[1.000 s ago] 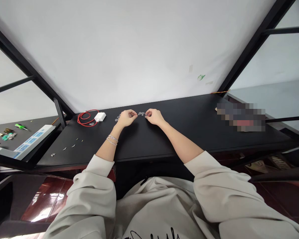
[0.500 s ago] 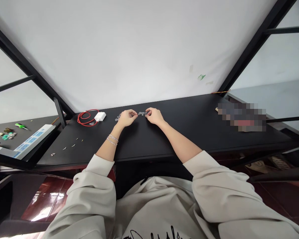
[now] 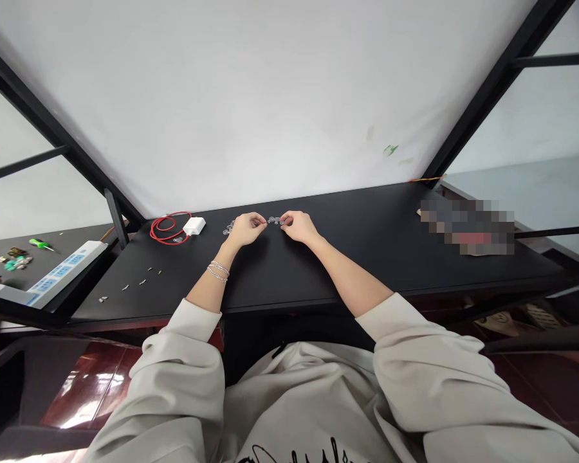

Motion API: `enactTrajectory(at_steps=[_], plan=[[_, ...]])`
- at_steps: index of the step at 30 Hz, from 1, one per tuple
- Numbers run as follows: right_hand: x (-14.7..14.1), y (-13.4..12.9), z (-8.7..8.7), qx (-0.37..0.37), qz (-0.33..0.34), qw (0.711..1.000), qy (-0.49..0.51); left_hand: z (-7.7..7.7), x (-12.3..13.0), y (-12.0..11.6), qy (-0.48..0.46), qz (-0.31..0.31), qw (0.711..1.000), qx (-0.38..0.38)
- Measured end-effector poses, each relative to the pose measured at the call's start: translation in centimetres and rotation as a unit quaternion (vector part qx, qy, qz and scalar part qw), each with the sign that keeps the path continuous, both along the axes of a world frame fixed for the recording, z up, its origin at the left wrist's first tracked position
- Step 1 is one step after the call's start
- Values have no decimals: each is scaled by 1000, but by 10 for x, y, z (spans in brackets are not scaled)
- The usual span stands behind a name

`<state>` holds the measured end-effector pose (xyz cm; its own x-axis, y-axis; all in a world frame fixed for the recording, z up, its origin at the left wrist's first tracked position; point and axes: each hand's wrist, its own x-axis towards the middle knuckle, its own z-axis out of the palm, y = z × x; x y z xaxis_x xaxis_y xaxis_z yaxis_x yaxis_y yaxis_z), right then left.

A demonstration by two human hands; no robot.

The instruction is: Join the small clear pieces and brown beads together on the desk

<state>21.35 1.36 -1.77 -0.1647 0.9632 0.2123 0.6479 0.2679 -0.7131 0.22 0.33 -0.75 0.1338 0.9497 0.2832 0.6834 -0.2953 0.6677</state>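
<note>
Black table (image 3: 367,251), clear pieces (image 3: 274,220) between hands (image 3: 247,229) (image 3: 300,227)

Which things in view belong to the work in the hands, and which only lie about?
Likely in use:
- small clear pieces between left hand and right hand

Likely just lying about:
- red cable
- white block
- power strip
- green-handled screwdriver

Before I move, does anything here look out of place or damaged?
Small bits lie scattered on the left of the table, like stray scraps. The wall has a green mark, perhaps a stain.
</note>
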Motion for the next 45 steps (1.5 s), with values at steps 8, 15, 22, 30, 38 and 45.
enactTrajectory(at_steps=[8,15,22,30,38,45], plan=[[0,-1,2,-3,12,1000,-9,3,2,-3,-2,1,1000,-3],[2,0,4,1,-9,1000,23,8,4,-6,-2,8,1000,-3],[11,4,9,2,-76,996,49,13,7,-10,10,11,1000,-9],[25,7,18,31,-154,982,110,11,5,-9,16,10,1000,-3],[15,-4,20,39,-1,986,162,2,7,-5,-84,-34,995,-42],[4,-19,20,7,147,969,197,2,22,-12,-189,-104,972,-96]])
